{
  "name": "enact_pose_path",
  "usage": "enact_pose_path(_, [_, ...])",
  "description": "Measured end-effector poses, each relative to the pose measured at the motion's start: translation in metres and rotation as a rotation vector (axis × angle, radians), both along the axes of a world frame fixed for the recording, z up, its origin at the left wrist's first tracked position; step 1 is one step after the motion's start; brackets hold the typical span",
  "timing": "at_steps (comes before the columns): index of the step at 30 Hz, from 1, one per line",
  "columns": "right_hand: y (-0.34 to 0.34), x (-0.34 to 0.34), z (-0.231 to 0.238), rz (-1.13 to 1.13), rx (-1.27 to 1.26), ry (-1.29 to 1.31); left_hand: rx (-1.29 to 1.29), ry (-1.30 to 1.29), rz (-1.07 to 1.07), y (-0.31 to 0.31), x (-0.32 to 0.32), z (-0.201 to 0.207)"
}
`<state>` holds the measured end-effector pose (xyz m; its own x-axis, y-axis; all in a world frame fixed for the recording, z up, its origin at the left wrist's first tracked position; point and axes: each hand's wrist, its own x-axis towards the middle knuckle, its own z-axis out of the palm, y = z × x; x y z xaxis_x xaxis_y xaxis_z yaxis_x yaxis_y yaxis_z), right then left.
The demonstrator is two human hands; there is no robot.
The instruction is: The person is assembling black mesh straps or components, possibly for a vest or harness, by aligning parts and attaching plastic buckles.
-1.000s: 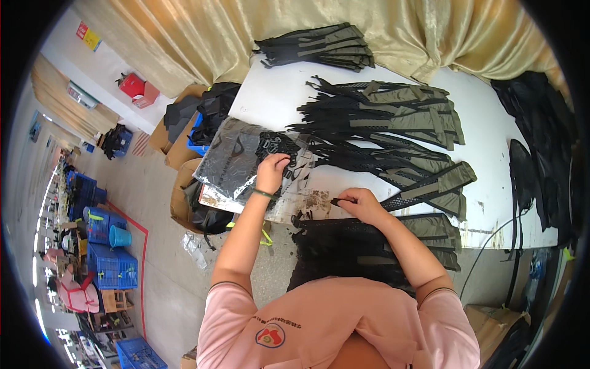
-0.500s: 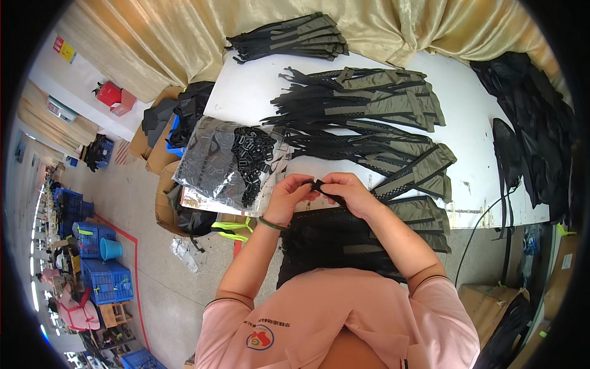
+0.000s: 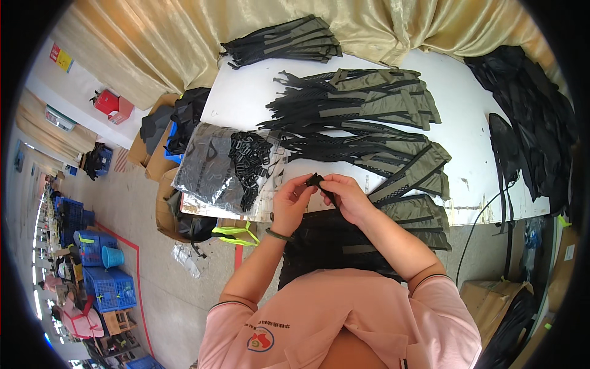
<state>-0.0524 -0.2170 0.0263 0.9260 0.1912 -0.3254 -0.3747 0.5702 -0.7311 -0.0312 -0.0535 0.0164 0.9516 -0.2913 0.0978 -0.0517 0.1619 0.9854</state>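
At the near edge of the table, my left hand [image 3: 291,202] pinches a small black buckle [image 3: 314,179] between thumb and fingers. Its outline is partly covered by my fingertips. Close beside it, my right hand [image 3: 345,198] is closed on a black strap [image 3: 330,196] that meets the buckle. Left of my hands, a heap of black plastic buckles [image 3: 249,166] lies on a clear plastic bag [image 3: 206,166]. Olive-and-black strap pieces with mesh [image 3: 362,232] hang over the table edge and my lap, under my right forearm.
Several bundles of olive-and-black strap pieces [image 3: 381,95] lie across the white table [image 3: 236,92]. A pile of black fabric [image 3: 522,123] and a cable [image 3: 476,215] are at the right. Cardboard boxes [image 3: 166,206] stand left of the table. Blue crates [image 3: 109,286] are on the floor farther left.
My left hand has turned more upright, and its wrist has shifted slightly right. The black piece between my fingertips has tilted upward. Both hands remain close together.
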Motion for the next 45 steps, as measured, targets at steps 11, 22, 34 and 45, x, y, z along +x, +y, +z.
enact_pose_path(11, [0.001, -0.002, 0.008, -0.027, 0.241, 0.015, -0.199, 0.104, 0.053, -0.012, -0.001, 0.002])
enact_pose_path(22, [0.005, -0.006, 0.015, -0.066, 0.17, 0.003, 0.035, -0.098, 0.114, -0.01, -0.003, -0.003])
enact_pose_path(34, [-0.001, -0.008, 0.02, 0.014, -0.006, -0.001, 0.376, -0.532, 0.138, -0.001, -0.002, 0.011])
enact_pose_path(45, [0.001, -0.024, 0.037, -0.259, -1.08, -0.928, 0.434, -0.654, 0.131, 0.009, -0.008, 0.021])
